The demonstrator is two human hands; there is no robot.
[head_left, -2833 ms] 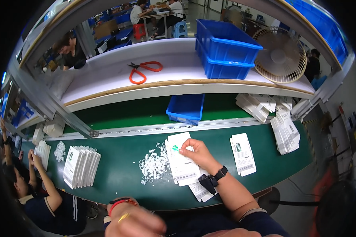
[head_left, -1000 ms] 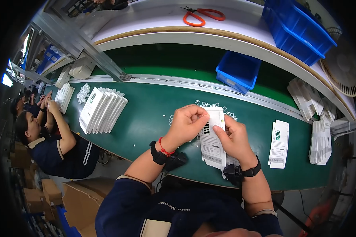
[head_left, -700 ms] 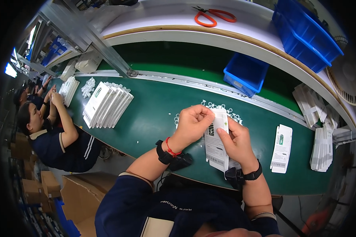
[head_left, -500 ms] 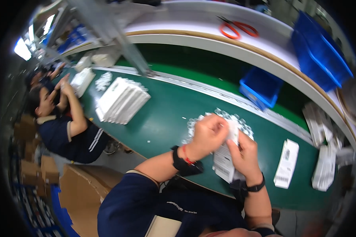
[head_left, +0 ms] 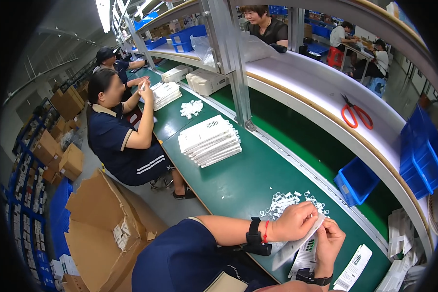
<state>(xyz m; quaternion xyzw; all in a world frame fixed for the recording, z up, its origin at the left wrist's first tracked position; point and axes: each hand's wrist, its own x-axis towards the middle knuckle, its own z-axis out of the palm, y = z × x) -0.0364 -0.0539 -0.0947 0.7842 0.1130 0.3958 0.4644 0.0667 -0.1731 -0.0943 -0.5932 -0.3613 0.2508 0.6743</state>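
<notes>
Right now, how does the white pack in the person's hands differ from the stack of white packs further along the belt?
The held pack is a single flat piece, lifted off the belt and tilted between the left hand and right hand. The stack is many packs leaning on one another, resting on the belt with no hand on it. The held pack lies beside a pile of small white clips; the stack stands alone. Both are white and rectangular.

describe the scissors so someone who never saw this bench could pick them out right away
Start at the long green work table and look up past it to the white shelf running along its far side. The scissors lie flat on that shelf, right of the metal upright post and left of the blue bins. Their bright orange handles mark them out there.
</notes>
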